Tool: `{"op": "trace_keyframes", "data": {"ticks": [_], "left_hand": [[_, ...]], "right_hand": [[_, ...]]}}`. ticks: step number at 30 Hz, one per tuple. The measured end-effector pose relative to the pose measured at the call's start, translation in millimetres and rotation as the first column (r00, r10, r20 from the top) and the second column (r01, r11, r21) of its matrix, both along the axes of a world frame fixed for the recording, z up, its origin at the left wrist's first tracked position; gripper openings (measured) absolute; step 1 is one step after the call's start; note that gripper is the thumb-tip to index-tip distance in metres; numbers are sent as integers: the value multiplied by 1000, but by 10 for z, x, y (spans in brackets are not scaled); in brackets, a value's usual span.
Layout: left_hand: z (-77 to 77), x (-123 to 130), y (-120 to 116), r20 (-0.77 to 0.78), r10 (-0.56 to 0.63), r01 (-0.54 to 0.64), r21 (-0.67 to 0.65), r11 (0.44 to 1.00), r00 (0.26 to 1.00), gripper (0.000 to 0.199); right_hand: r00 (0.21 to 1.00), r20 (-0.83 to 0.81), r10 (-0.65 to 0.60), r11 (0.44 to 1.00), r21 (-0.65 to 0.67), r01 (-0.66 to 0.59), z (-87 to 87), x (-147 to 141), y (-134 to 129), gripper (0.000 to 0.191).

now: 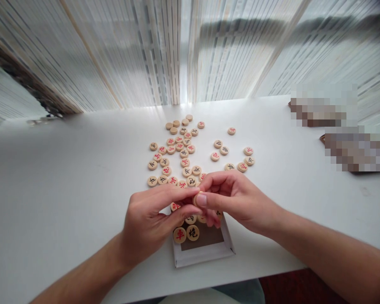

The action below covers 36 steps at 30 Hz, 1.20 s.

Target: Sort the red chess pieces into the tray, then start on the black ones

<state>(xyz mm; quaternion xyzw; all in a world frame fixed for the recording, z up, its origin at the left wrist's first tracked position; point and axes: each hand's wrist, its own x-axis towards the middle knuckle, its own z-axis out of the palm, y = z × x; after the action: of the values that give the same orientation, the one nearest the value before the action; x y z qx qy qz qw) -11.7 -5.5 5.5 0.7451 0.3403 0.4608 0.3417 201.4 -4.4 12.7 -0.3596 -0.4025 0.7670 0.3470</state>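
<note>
My left hand (153, 211) and my right hand (236, 200) meet over a shallow white cardboard box (205, 253). Between their fingertips is a round wooden Chinese chess piece (195, 199), mostly covered by the fingers, its marking hidden. The right thumb presses on its near side while the left fingers pinch it from the left. Inside the box lie several pieces, among them a red-marked piece (180, 235) and a black-marked piece (193, 232), both face up. My hands hide the far part of the box.
Beyond the box, loose pieces with red or black characters (179, 147) spread over the white table (66, 190). Several plain-faced pieces (176, 123) sit farthest back. At the right are two brown, pixelated objects (354, 150). A striped curtain (114, 50) hangs behind the table.
</note>
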Motion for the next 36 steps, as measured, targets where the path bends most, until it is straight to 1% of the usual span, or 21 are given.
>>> {"op": "trace_keyframes", "data": {"ticks": [6, 12, 18, 20, 23, 26, 29, 32, 36], "left_hand": [[-8, 3, -1, -2, 0, 0, 15, 1000, 1000, 29], [13, 6, -4, -14, -17, 18, 39, 999, 1000, 33], [3, 3, -2, -15, -33, 34, 49, 998, 999, 38], [-2, 2, 7, 8, -31, 31, 16, 999, 999, 37], [-6, 1, 20, 68, -25, 32, -94, 995, 997, 36], [-8, 3, 19, 138, -9, 41, -229, 973, 990, 34], [-9, 8, 12, 190, -2, 62, -312, 948, 982, 33], [-9, 5, 10, 184, 20, 42, -328, 944, 983, 35], [-6, -7, 20, 148, 54, -10, -288, 958, 988, 34]], "right_hand": [[1000, -4, -12, 1000, 12, 12, -9, -6, 5, 30], [1000, -8, -19, 999, -49, 18, -36, -16, -1, 37], [999, 18, -26, 998, -50, 27, -24, -25, -7, 39], [1000, 12, -28, 999, -23, 28, -14, -25, -4, 36], [999, -27, -36, 999, 12, 36, -7, -25, 2, 31], [995, -77, -58, 998, 9, 59, -11, -27, 1, 27], [993, -96, -67, 998, -11, 66, -11, -26, -6, 30], [992, -98, -75, 997, -27, 73, -2, -23, -10, 34], [992, -109, -69, 997, -28, 66, 12, -22, -3, 38]]}}
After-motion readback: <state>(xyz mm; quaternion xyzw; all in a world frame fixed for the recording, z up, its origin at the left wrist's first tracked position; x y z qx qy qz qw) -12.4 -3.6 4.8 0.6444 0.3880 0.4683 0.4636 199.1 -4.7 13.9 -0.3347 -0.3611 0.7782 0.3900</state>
